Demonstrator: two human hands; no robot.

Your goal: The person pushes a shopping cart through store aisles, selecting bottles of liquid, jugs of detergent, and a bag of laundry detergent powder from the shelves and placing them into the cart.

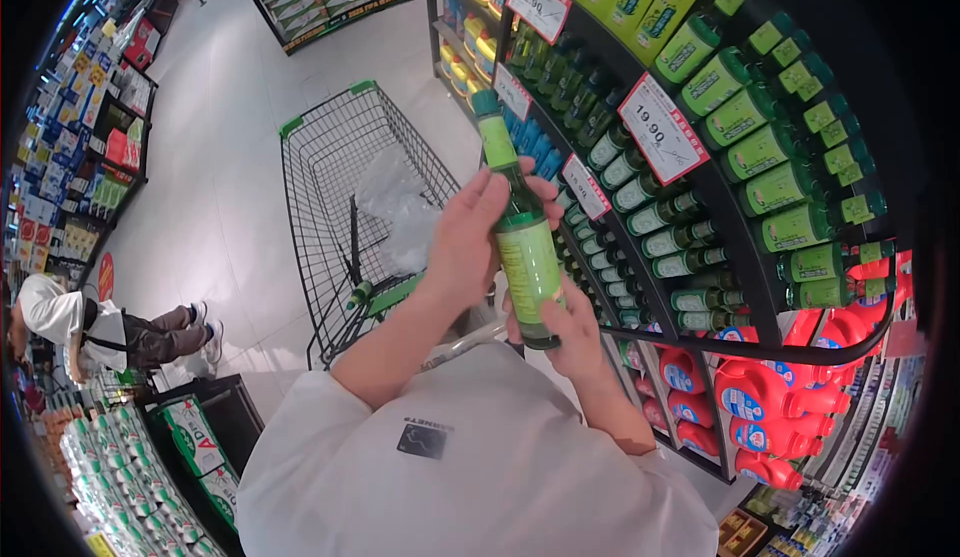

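A person in a loose white shirt point(470, 487) holds a dark-green glass bottle with a yellow-green paper label point(530, 262) aslant before the chest, the left hand point(472, 225) wrapped around its shoulder and the right hand point(573, 329) gripping its lower end. To the left, a crumpled clear plastic bag point(395, 202) lies in a black wire shopping cart with green corners point(290, 125); to the right, dark shelving point(752, 279) displays rows of green bottles (one red-bordered white price card point(662, 129) reads 19.90).
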